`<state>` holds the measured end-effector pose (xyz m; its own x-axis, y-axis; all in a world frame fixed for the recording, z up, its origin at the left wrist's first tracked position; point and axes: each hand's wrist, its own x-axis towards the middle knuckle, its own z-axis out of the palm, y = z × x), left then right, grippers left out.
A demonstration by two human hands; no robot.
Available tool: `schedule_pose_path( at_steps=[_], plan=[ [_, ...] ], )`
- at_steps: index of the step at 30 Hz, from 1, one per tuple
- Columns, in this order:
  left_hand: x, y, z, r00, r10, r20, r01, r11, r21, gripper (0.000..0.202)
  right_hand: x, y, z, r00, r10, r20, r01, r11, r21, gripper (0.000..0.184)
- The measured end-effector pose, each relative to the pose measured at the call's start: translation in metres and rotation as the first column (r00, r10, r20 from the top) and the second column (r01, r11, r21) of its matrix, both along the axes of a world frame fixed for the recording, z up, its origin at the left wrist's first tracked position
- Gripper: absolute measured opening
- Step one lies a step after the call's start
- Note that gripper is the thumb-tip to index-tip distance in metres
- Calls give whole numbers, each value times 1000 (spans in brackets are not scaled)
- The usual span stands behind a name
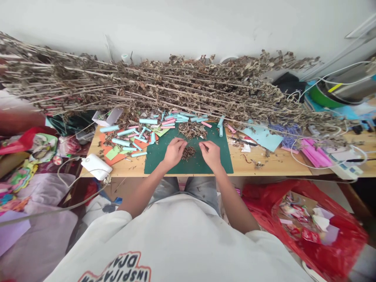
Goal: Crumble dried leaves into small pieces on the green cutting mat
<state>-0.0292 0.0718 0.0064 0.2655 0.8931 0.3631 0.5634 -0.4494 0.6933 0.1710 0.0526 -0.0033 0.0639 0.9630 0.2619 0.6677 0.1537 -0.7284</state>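
Note:
My left hand (174, 152) hovers at the left side of a small heap of crumbled dried leaves (188, 153), its fingers pinched together. Across the heap, my right hand (210, 154) is also closed in a pinch. Whatever lies between either set of fingertips is too small to make out. Both hands are over a dark green cutting mat (158, 163). Beyond them, a larger heap of dried leaves (191, 130) lies on the mat's far part. Rolled blue paper tubes (121, 142) and pink ones are scattered to the left and behind.
Long dried plant stalks (152, 84) stretch across the back of the wooden table (264, 166). A white power bank (96, 167) with a cable sits at the left edge. Blue paper (266, 137) and a pink bundle (315, 153) lie rightward. Below hangs a red plastic bag (340, 211) of scraps.

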Motion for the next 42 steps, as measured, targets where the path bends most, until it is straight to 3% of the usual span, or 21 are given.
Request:
schedule_pose_path(
  at_steps=[3,7,10,12,16,20,25,30,36,42],
  plan=[
    [-8,20,0,995,98,-19,-99,994,-38,24,13,22,-4,994,-77,80,82,994,-68,25],
    [-8,45,-13,986,155,-57,-162,974,-156,29,19,53,-12,968,-154,197,184,973,-139,32],
    [1,57,-25,982,187,26,-172,941,-291,33,15,68,-16,958,-156,239,195,969,-152,41],
    [7,62,-32,971,197,135,-134,917,-375,34,12,74,-17,961,-149,233,187,970,-154,36],
    [9,68,-40,921,204,331,-48,904,-425,36,13,77,-17,969,-177,176,192,978,-76,29],
    [-6,62,-43,904,249,346,-104,916,-387,34,21,70,-17,971,-223,85,219,974,60,30],
    [-15,43,-38,905,300,300,-188,918,-349,31,24,61,-21,967,-253,-25,255,963,93,29],
    [-9,26,-24,937,267,227,-190,931,-311,29,23,60,-18,934,-350,-68,354,933,70,31],
    [0,21,-8,952,191,240,-87,919,-386,28,23,52,-11,898,-412,-156,423,905,41,31],
    [16,23,-1,974,66,216,20,928,-372,22,19,50,-10,810,-400,-428,443,896,2,37]
  ],
)
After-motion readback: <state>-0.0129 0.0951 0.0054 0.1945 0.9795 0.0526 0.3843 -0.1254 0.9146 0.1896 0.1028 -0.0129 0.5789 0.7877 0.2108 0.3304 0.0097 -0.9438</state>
